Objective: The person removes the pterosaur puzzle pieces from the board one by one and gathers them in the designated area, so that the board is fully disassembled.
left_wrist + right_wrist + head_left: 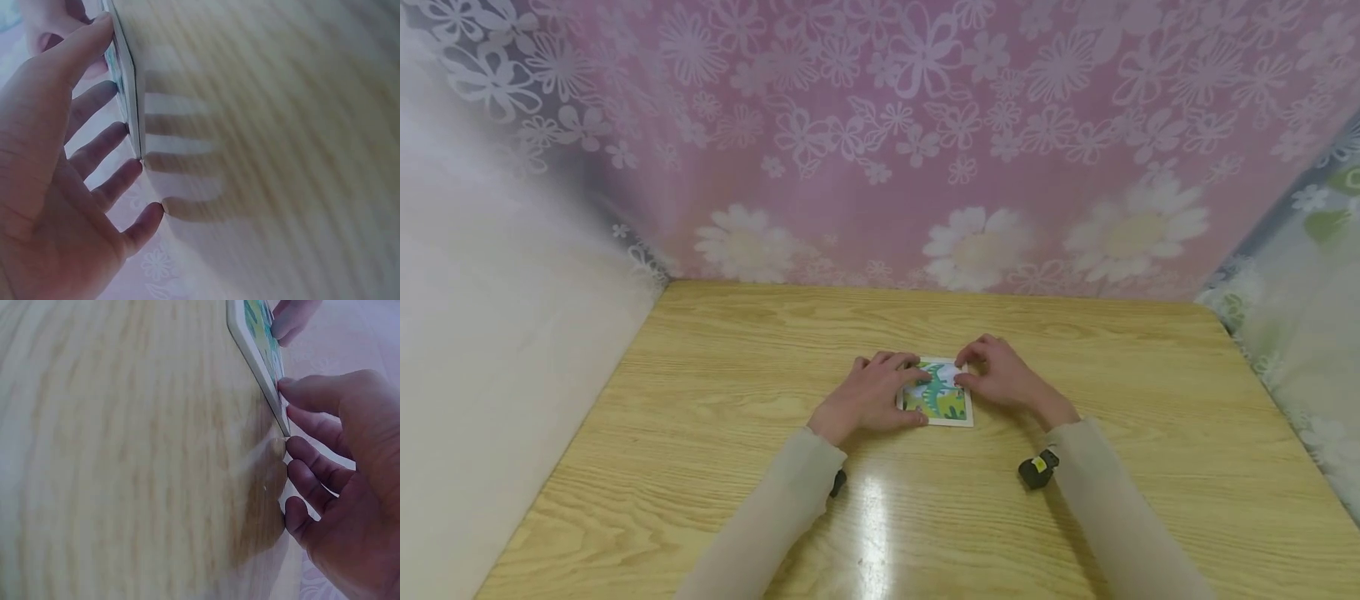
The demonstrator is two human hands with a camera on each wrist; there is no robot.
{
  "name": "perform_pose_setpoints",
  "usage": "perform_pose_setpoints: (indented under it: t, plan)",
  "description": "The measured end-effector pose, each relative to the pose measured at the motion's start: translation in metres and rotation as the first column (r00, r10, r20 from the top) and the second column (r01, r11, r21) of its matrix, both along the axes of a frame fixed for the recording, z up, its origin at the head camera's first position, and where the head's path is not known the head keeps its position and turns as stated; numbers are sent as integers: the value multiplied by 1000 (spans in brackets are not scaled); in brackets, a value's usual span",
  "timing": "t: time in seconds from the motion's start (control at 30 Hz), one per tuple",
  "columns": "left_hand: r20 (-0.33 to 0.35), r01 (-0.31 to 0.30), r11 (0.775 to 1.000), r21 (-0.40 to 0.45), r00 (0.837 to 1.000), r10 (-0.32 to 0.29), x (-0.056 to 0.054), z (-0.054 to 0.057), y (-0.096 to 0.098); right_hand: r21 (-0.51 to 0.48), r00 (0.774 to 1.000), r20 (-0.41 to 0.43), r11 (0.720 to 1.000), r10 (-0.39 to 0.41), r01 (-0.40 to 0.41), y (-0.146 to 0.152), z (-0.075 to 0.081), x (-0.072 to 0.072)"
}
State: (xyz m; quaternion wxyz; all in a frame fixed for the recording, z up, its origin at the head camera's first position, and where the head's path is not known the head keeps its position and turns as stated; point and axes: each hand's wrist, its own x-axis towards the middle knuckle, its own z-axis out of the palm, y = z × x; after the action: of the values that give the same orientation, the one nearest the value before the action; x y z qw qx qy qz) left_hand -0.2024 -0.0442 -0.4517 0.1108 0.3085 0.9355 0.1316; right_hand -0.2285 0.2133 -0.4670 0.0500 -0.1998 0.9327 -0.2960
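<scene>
A small square dinosaur picture board [951, 408] with a white border lies flat on the wooden table; any seams are too small to tell. My left hand [876, 392] spreads over its left side, the thumb near the lower edge. In the left wrist view, the left fingers [100, 150] reach the board and the tabletop. My right hand [1000, 375] is at the upper right edge, thumb and index finger bent and apart. In the right wrist view, the right thumb [312, 390] touches the board's border, while the other fingertips reach down beside the corner. Whether anything lies between them is hidden.
The wood-grain table [700, 400] extends around the board on all sides. A pink flowered curtain [850, 167] hangs behind its back edge, and pale sheets flank it left and right. A black wrist camera [1037, 469] sits by the right cuff.
</scene>
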Motion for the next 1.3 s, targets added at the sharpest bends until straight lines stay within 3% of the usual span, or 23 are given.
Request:
perform_pose_setpoints:
  t: [0.17,0.37,0.63,0.87,1.3]
  plan:
    - [18,4,1000,0,1000,-4,-4,-1,0,-7,1000,25,1000,-1,1,1,-1,-2]
    - [24,-3,1000,-5,1000,3,-7,-4,-1,-23,1000,-1,999,26,-27,-2,-2,-4]
    - [29,-2,1000,11,1000,2,-6,-3,-2,-4,1000,-17,1000,-26,25,-1,0,-1]
    - [26,-7,1000,18,1000,6,-7,-4,-1,0,1000,-27,1000,-12,12,0,0,-1]
    - [29,-3,1000,21,1000,3,-8,-3,-1,18,999,44,1000,7,-8,-3,7,-3]
